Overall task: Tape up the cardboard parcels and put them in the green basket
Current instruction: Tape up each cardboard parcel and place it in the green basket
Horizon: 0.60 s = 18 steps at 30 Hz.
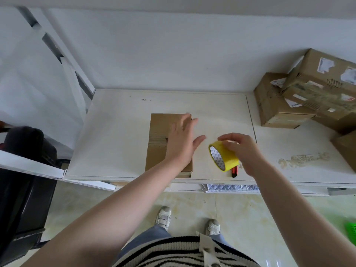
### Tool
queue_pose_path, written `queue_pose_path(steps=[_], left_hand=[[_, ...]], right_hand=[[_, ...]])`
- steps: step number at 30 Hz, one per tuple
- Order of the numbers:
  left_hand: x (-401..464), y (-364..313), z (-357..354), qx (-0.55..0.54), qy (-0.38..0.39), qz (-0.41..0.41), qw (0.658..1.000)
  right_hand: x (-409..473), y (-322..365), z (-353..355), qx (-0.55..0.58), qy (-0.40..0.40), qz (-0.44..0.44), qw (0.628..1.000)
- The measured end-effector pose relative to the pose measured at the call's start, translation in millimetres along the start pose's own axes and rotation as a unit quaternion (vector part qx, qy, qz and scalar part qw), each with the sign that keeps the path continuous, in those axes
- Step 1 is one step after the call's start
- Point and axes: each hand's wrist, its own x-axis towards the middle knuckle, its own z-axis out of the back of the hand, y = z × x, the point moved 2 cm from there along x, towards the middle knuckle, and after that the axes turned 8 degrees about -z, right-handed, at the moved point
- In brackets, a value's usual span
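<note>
On the white table (119, 132), near its front edge, a flat cardboard parcel (159, 143) lies with its long axis running away from the person, one short end at the table's front and the other toward the wall. The left hand (183, 141) is spread over the parcel's right side, fingers straight and splayed, holding nothing; whether the palm presses the cardboard cannot be told. Just right of it, the right hand (244, 151) grips a roll of yellow tape (223, 156), fingers curled over its top, the roll tilted on edge with its open core facing left toward the parcel. A red and black cutter (234, 171) lies under the roll. More cardboard boxes (300, 97) are stacked at the table's far right. A corner of the green basket (349, 233) shows on the floor, lower right.
</note>
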Motion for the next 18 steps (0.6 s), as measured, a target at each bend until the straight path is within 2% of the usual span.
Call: queue_pose_path(steps=[2, 3, 9, 18], left_hand=[[0.7, -17.9, 1.5, -0.173, 0.006, 0.048, 0.984], [1.7, -24.3, 1.5, -0.214, 0.018, 0.081, 0.973], [5.8, -27.7, 11.1, -0.254, -0.014, 0.174, 0.951], [8.1, -29.1, 24.8, -0.32, 0.003, 0.205, 0.925]], right_hand=[[-6.3, 4.9, -7.1, 0.025, -0.007, 0.013, 1.0], [-8.9, 7.4, -11.0, 0.036, -0.01, 0.02, 0.999], [-18.8, 17.5, -25.1, 0.075, -0.019, 0.037, 0.996], [-20.3, 26.2, -25.2, 0.076, -0.012, 0.082, 0.994]])
